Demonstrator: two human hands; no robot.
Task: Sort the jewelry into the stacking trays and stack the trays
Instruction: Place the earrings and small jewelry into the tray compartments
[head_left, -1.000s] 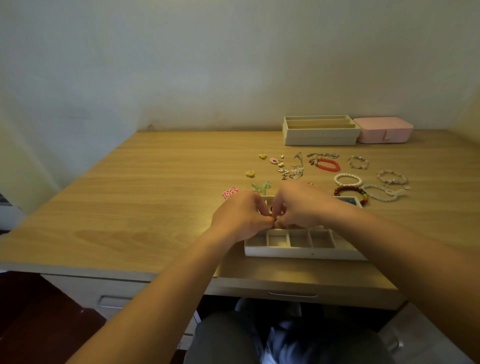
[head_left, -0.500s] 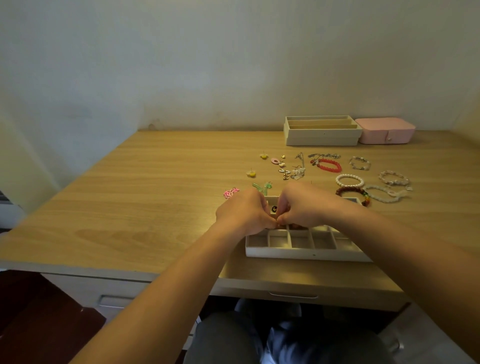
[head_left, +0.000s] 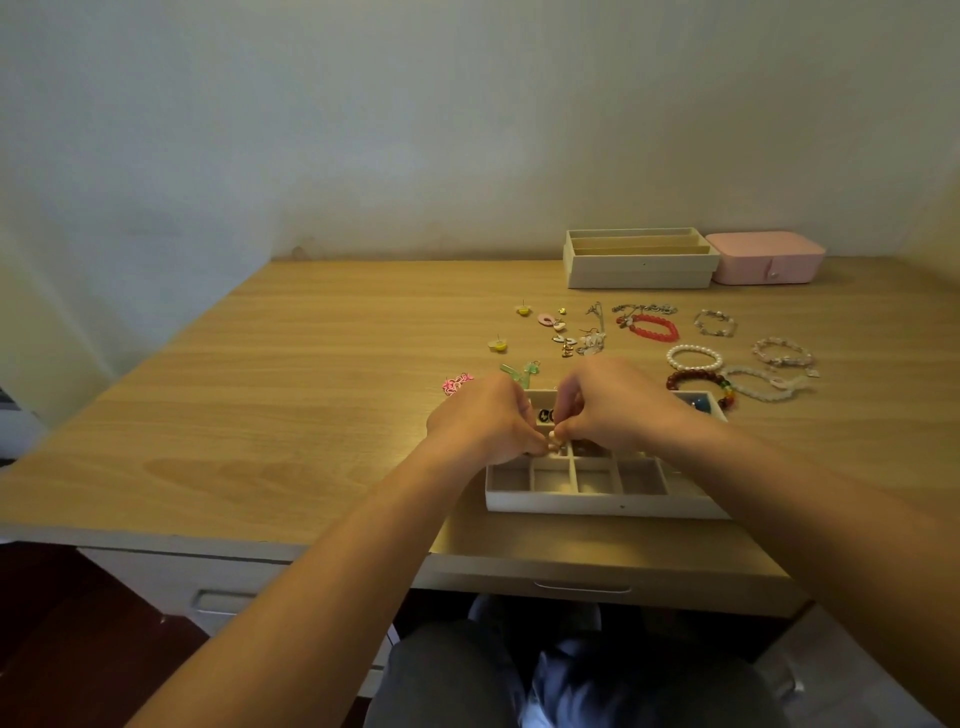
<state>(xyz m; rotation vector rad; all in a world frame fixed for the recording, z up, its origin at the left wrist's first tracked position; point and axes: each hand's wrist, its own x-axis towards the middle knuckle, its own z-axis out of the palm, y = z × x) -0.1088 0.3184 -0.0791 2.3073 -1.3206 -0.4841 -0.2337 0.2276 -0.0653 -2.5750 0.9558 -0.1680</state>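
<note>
At centre frame, the left hand (head_left: 483, 423) and right hand (head_left: 621, 402) both hold a small pale jewelry piece (head_left: 554, 441) in a pinching grip. It sits just above the white divided tray (head_left: 597, 503) on the wooden bench (head_left: 311, 415). This looks like mid-sorting. The next move calls for lowering the piece into a free compartment.

Wooden desk (head_left: 270, 415): compartment tray (head_left: 597, 501), stacked trays (head_left: 639, 270), pink box (head_left: 769, 260), loose jewelry (head_left: 649, 327).
</note>
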